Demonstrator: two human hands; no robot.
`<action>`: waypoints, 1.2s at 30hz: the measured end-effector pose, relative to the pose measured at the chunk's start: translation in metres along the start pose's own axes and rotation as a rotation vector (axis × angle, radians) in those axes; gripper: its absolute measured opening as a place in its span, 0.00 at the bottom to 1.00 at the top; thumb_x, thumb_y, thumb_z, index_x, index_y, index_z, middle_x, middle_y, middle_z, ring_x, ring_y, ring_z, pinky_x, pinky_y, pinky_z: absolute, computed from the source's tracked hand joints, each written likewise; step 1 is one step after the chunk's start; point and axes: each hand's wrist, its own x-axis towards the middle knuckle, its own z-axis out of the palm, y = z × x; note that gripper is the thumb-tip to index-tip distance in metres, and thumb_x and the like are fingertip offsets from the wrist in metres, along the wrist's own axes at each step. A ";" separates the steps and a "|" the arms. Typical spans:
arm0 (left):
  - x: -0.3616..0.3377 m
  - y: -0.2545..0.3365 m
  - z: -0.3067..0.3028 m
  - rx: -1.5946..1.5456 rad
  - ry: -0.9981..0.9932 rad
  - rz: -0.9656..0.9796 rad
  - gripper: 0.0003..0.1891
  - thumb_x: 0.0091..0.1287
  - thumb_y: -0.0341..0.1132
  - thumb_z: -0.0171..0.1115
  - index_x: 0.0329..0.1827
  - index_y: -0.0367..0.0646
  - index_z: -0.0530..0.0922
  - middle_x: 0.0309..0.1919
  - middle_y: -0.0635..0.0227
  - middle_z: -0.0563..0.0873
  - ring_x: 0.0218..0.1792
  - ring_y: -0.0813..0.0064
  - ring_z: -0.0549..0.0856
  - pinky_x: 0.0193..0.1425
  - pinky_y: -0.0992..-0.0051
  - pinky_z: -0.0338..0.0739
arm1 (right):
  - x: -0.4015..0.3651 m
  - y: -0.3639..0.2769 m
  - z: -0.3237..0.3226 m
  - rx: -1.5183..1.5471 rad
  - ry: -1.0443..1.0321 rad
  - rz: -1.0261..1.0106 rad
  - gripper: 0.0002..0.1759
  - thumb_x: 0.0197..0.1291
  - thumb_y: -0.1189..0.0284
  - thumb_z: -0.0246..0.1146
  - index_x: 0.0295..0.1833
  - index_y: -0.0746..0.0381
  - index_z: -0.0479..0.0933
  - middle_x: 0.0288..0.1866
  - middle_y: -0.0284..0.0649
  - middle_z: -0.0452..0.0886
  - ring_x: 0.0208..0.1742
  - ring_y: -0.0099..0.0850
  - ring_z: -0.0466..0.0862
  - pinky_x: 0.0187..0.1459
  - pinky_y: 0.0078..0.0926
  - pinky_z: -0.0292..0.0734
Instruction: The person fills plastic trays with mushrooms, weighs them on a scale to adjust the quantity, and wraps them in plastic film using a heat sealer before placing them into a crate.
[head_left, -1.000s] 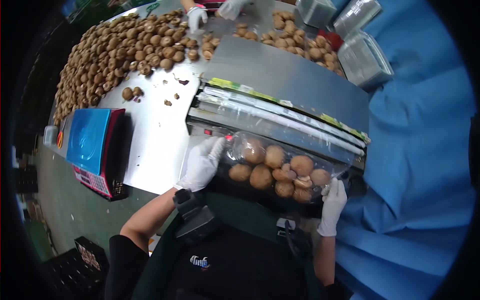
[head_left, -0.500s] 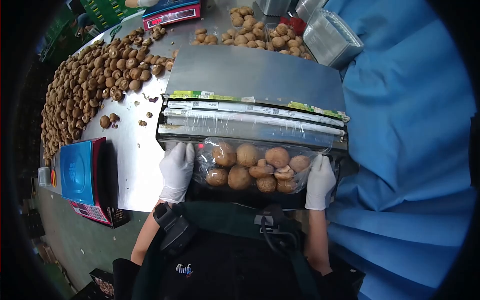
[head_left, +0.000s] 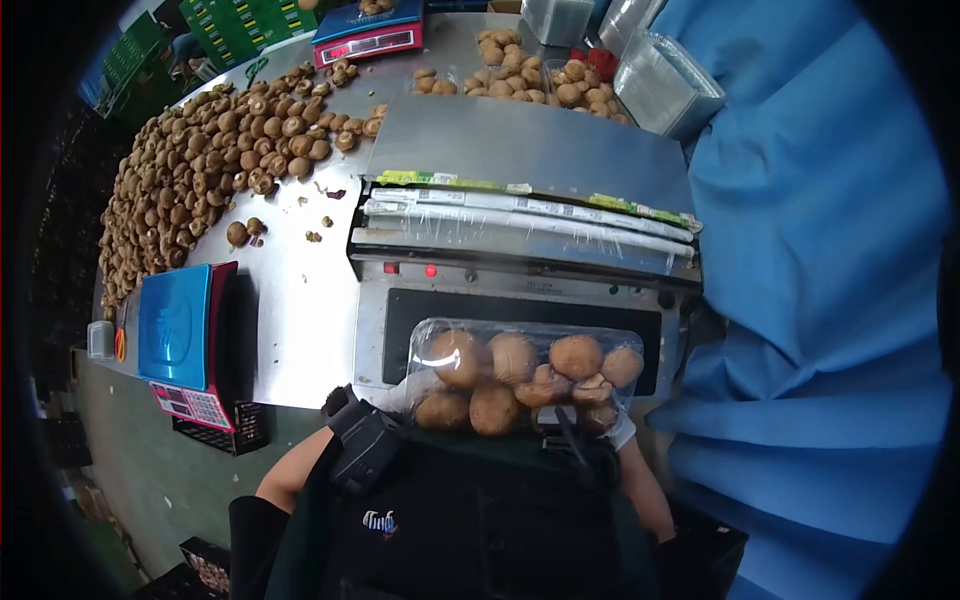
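Note:
A clear plastic tray of mushrooms [head_left: 515, 370], covered in stretch film, is close against my body, over the near part of the wrapping machine [head_left: 372, 340]. My left hand [head_left: 402, 393], in a white glove, is at the tray's left end, partly hidden by the tray and a black strap device. At the right end, my right hand [head_left: 622, 430] shows only a bit of white glove below the corner. The tray appears held between both hands, though most fingers are hidden. Behind the tray lies the machine's black plate [head_left: 400, 312].
White film rolls [head_left: 530, 222] sit across the machine. Loose mushrooms [head_left: 200, 170] are heaped at left, near a blue-topped scale [head_left: 175, 330]. Filled trays [head_left: 510, 75], another scale [head_left: 368, 42] and stacked clear trays [head_left: 665, 85] stand at the back. Blue sheeting [head_left: 810, 250] hangs at right.
Both hands have drawn the tray towards my body and lower in view, uncovering the machine's black plate and red light. The film's ends are no longer stretched out sideways. The view has shifted slightly.

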 end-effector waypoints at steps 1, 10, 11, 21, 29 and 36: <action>-0.005 -0.001 0.001 -0.004 -0.025 -0.021 0.18 0.69 0.42 0.54 0.55 0.39 0.72 0.47 0.65 0.80 0.47 0.76 0.78 0.52 0.77 0.73 | -0.003 0.001 0.001 -0.018 0.001 0.031 0.17 0.62 0.67 0.50 0.52 0.65 0.70 0.46 0.41 0.77 0.45 0.30 0.79 0.49 0.27 0.74; -0.042 -0.002 -0.006 -0.098 0.019 -0.117 0.22 0.68 0.46 0.53 0.58 0.40 0.70 0.51 0.62 0.78 0.51 0.70 0.78 0.56 0.72 0.72 | -0.021 -0.085 0.057 -0.144 0.044 -0.331 0.30 0.67 0.50 0.45 0.44 0.68 0.77 0.43 0.42 0.81 0.46 0.30 0.79 0.52 0.26 0.72; -0.044 -0.003 -0.009 -0.118 0.058 -0.128 0.22 0.68 0.47 0.53 0.58 0.40 0.70 0.51 0.61 0.78 0.52 0.70 0.77 0.57 0.72 0.72 | -0.019 -0.081 0.050 -0.209 -0.014 -0.325 0.28 0.67 0.52 0.47 0.44 0.69 0.77 0.42 0.41 0.81 0.45 0.29 0.80 0.51 0.25 0.73; -0.080 0.070 -0.082 -0.218 0.356 0.030 0.29 0.69 0.54 0.44 0.63 0.40 0.65 0.56 0.60 0.73 0.55 0.67 0.73 0.56 0.67 0.72 | 0.032 -0.101 0.123 -0.282 -0.060 -0.420 0.17 0.65 0.65 0.53 0.46 0.67 0.79 0.45 0.39 0.81 0.49 0.25 0.78 0.52 0.23 0.71; -0.037 0.117 -0.155 -0.289 0.241 0.249 0.22 0.72 0.41 0.42 0.65 0.39 0.62 0.61 0.59 0.70 0.59 0.69 0.71 0.65 0.69 0.65 | 0.033 -0.182 0.197 -1.234 0.265 -0.949 0.28 0.57 0.46 0.52 0.39 0.61 0.81 0.37 0.50 0.81 0.41 0.45 0.80 0.47 0.36 0.71; 0.004 0.112 -0.106 -0.121 -0.007 0.277 0.25 0.70 0.43 0.42 0.68 0.42 0.57 0.66 0.64 0.64 0.62 0.69 0.69 0.70 0.68 0.59 | -0.077 -0.190 0.231 -1.394 0.187 -0.438 0.35 0.50 0.38 0.55 0.40 0.61 0.82 0.38 0.43 0.82 0.41 0.37 0.79 0.45 0.33 0.71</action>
